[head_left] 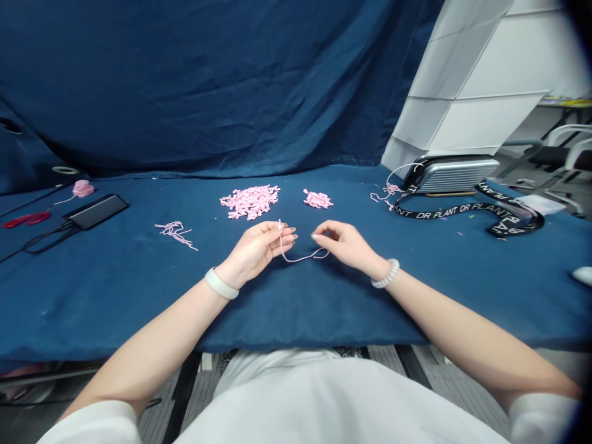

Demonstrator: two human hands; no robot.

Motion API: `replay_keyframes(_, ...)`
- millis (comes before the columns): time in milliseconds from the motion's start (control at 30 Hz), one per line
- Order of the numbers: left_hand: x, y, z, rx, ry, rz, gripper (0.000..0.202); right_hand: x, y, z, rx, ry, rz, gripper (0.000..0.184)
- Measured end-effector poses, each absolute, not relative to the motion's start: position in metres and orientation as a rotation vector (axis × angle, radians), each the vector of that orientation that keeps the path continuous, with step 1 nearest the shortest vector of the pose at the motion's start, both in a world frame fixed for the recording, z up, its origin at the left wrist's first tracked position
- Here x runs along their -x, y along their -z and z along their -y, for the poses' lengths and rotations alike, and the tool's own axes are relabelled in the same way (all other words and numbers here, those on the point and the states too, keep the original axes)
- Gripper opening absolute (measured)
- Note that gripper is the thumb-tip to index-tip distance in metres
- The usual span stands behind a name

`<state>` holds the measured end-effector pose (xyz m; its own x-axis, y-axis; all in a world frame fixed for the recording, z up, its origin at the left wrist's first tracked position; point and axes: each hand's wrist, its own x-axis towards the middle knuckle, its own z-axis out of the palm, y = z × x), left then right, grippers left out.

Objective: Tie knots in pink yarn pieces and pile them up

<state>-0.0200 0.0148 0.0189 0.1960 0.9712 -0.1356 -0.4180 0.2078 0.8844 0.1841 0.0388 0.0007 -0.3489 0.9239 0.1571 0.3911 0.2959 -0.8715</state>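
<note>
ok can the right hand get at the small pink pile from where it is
Probably yes; the small pink pile lies just beyond the right hand, with nothing visible standing between them.

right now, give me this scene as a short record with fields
left hand: left hand pinches one end of a pink strand
right hand: right hand is by the strand's other end, grip unclear
beyond hands: larger pink pile at left, smaller pink pile at right
left side: loose strands, pink ball, black device with cables
right side: silver case, lettered black strap
surface: blue cloth
</note>
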Motion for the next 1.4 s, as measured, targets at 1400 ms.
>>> replay_keyframes(1400,0.012,-0.011,-0.008,-0.877,-1.115,-0.933,0.015,-0.210,-0.024,-0.059,0.738,-1.400,0.796,0.028)
